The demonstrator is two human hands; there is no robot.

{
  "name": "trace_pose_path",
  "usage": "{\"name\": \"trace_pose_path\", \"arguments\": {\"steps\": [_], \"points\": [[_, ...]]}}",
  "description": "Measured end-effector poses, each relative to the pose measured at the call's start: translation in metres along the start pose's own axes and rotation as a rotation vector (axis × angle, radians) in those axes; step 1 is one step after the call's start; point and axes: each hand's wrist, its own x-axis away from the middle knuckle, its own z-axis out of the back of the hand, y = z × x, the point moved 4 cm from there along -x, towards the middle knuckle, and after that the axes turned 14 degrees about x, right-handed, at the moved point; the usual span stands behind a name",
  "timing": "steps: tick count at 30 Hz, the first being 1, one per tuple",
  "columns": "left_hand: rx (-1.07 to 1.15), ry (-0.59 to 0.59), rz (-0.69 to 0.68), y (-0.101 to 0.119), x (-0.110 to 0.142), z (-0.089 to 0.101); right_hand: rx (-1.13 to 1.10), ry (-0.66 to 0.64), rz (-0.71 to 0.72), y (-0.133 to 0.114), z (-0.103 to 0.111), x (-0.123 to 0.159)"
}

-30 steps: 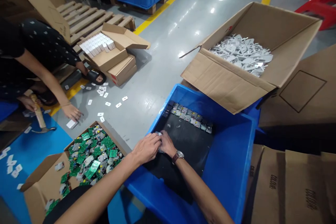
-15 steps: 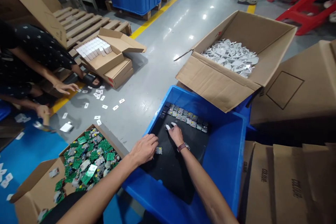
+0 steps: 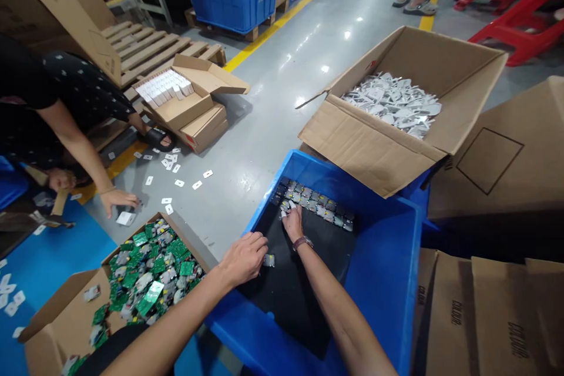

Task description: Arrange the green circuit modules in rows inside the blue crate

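Note:
My right hand, with white coverings on the fingertips, pinches a small grey circuit-board module at the left end of the laid-out rows. Those rows of grey modules lie side by side on a black sheet inside a blue bin. Over the bin's left edge, my left hand has its fingers curled inward; whatever they hold is hidden. Just right of its fingertips, a single module with a yellow spot rests on the sheet.
To my left, an open carton holds many green boards and grey modules. Behind the bin stands a carton of white plastic parts. A co-worker's hand reaches near white pieces on the floor. Folded cartons stand at right.
My right hand's fingertips have closed in at the row's left end. My left hand stays nearly in place. The co-worker's hand has come down to a white piece on the floor.

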Motion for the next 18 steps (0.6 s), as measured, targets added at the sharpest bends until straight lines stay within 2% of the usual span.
{"name": "trace_pose_path", "arguments": {"steps": [3, 6, 8, 11, 13, 15, 18], "points": [[0.004, 0.009, -0.001, 0.000, 0.000, 0.000, -0.059, -0.003, -0.007, -0.013, 0.005, -0.011], [0.013, 0.012, -0.004, -0.001, 0.000, -0.001, -0.034, -0.001, 0.019, -0.022, 0.016, 0.009], [0.020, 0.014, -0.004, -0.001, 0.000, -0.001, 0.044, -0.119, 0.079, -0.026, 0.017, 0.042], [0.028, 0.021, 0.002, -0.001, 0.000, -0.002, 0.214, -0.432, 0.262, -0.028, 0.006, 0.107], [0.028, 0.023, 0.009, -0.002, 0.000, -0.002, 0.318, -0.521, 0.391, -0.026, 0.001, 0.140], [0.026, 0.021, 0.011, -0.002, 0.000, -0.002, 0.366, -0.476, 0.437, -0.021, 0.002, 0.149], [0.021, 0.020, 0.009, -0.002, 0.000, -0.002, 0.335, -0.288, 0.349, -0.013, 0.018, 0.114]]}}
